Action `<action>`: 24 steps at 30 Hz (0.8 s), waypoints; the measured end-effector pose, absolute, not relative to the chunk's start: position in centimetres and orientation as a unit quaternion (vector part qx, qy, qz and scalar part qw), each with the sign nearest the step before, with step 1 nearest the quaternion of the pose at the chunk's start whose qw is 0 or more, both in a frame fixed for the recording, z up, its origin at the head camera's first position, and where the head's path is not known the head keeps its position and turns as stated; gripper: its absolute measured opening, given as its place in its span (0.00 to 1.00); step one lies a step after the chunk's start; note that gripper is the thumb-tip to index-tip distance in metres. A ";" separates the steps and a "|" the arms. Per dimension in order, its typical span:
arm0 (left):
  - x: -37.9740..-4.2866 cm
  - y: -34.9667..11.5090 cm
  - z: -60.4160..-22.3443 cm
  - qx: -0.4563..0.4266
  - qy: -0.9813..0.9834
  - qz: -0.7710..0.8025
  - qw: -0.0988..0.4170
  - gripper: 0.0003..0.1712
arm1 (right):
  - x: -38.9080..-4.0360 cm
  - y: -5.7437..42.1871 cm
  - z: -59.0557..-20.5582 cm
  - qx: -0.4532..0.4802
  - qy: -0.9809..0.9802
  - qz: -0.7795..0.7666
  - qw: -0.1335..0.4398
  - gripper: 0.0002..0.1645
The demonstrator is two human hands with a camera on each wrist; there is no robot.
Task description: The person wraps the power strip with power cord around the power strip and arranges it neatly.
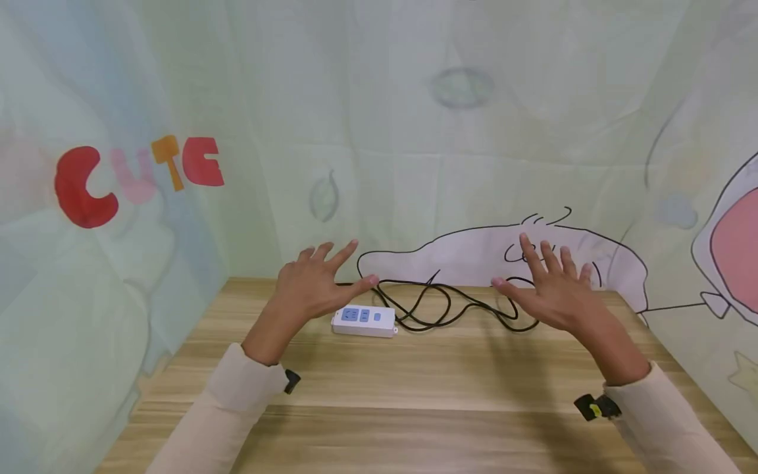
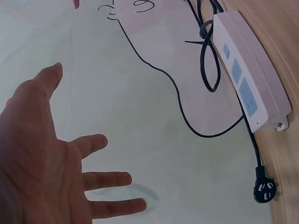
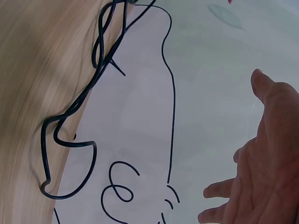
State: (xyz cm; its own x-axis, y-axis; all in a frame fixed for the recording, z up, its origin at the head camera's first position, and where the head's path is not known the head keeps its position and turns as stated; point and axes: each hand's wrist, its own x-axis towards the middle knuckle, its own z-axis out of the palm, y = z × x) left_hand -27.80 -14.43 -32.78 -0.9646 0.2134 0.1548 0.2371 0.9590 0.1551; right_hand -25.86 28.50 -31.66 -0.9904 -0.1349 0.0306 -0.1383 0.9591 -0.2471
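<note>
A white power strip (image 1: pixel 364 322) with blue sockets lies toward the back of the wooden table. Its black cord (image 1: pixel 441 322) trails to the right in loose loops, and the three-pin plug (image 2: pixel 265 190) shows beyond one end of the strip in the left wrist view. My left hand (image 1: pixel 310 283) hovers above and left of the strip, fingers spread and holding nothing. Raised over the cord's right-hand loops, my right hand (image 1: pixel 553 293) also has its fingers extended and nothing in its grasp. In the head view the left hand hides the plug.
The wooden tabletop (image 1: pixel 379 382) ends at a printed fabric backdrop (image 1: pixel 391 164) that hangs behind and along both sides. Dark straps (image 1: pixel 597 408) sit at both wrists, beside light sleeves (image 1: pixel 227 401).
</note>
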 end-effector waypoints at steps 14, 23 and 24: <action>-28.4 -14.3 -33.9 -0.131 -0.989 -0.050 0.050 0.56 | -26.0 27.1 -33.1 0.096 -0.989 0.116 0.012 0.66; -29.0 -14.1 -35.7 -0.161 -0.985 -0.034 0.058 0.55 | -26.0 25.7 -34.3 0.110 -0.986 0.121 0.016 0.63; -29.1 -14.2 -35.9 -0.162 -0.985 -0.033 0.057 0.55 | -25.9 25.5 -34.4 0.111 -0.986 0.122 0.016 0.63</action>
State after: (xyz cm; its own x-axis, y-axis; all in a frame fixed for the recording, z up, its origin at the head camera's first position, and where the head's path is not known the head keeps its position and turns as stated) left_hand -29.11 -14.17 -35.89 -0.9410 0.3153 0.1227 0.3228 0.9453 0.0463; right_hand -25.94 25.51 -34.42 -0.9748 -0.2154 0.0583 -0.2231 0.9457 -0.2364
